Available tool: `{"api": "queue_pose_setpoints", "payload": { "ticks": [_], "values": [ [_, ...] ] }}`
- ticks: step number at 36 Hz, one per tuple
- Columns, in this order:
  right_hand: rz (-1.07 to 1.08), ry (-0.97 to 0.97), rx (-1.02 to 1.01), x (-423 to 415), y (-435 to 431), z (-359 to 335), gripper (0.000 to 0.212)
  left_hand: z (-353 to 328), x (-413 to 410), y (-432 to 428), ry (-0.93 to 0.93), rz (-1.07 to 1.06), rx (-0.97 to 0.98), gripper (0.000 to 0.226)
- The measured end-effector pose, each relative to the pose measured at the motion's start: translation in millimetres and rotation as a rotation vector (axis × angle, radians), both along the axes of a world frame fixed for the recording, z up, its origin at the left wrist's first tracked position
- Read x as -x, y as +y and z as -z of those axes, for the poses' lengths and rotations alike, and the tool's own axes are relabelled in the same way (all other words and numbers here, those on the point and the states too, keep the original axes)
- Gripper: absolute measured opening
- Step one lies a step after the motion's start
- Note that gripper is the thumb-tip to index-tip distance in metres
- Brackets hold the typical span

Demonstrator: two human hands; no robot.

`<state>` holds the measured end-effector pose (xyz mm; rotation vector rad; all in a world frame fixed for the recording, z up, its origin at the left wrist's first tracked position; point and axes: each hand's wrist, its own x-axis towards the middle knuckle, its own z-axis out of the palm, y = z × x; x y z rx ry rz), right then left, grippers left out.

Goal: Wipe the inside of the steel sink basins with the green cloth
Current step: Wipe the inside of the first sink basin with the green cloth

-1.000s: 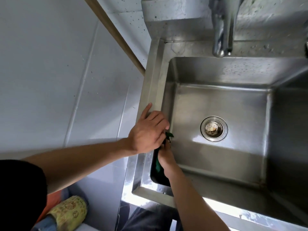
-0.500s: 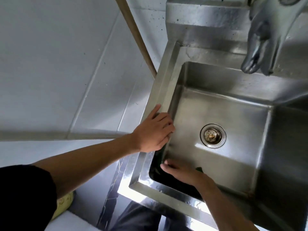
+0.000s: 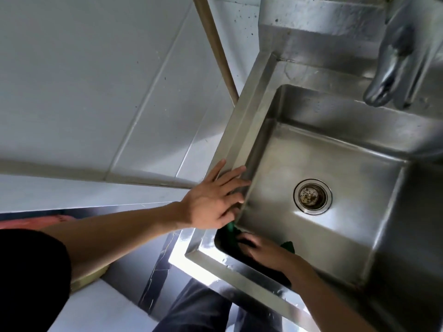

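A white tiled wall is seen on the left, with a wooden pole leaning along it. To its right a steel sink is set under a chrome tap. Only one basin is plainly shown, with its drain strainer in the floor. The dark area at the far right cannot be made out as either a wall or a second basin.

The left hand is laid flat on the sink's left rim, fingers straight and spread, with nothing held. It is judged to be bracing the body. The right hand is lowered into the shadowed near-left corner of the basin. There the green cloth is pressed under it against the steel, with green edges showing on both sides of the hand. As far as the shadow allows, the fingers appear to be laid over the cloth rather than bunched round it.

The task is judged to be under way but well short of finished. Only the near-left corner is being worked. A sheen is seen on the floor beside the strainer, but wiped steel cannot be told from unwiped steel. Dark specks are seen on the ledge and splashback behind the basin. The far and right walls, most of the floor and any further basin are taken to be left.
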<state>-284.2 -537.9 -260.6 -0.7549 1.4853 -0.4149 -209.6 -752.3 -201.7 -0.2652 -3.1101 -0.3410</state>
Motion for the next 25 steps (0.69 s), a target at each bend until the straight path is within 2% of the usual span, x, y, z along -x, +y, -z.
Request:
{"api": "queue_pose_setpoints", "payload": {
  "ticks": [6,8,11,13,15,21,25],
  "values": [
    [-0.055,0.075,0.037,4.0,-6.1,20.5,0.033,0.0,1.1,1.2,0.025,-0.035,-0.052,0.020],
    [-0.015,0.044,0.062,2.5,-1.6,16.4,0.033,0.6,0.6,0.8,0.025,-0.034,-0.066,0.019],
    [0.030,0.007,0.086,1.0,8.6,-4.0,0.022,2.3,0.6,-0.7,0.032,-0.039,-0.075,0.020],
    [0.043,-0.025,0.137,1.2,11.5,-3.6,0.036,3.0,0.7,-1.3,0.032,-0.041,-0.077,0.020],
    [0.045,-0.004,0.131,1.2,11.9,6.7,0.031,2.9,0.8,-1.1,0.034,-0.046,-0.085,0.020],
    [-0.021,0.041,0.182,2.5,0.3,22.1,0.045,3.6,1.0,0.4,0.042,-0.071,-0.102,0.020],
    [0.071,-0.017,0.177,-6.8,5.3,9.4,0.031,4.3,1.2,-1.4,0.040,-0.071,-0.116,0.019]
  ]
}}
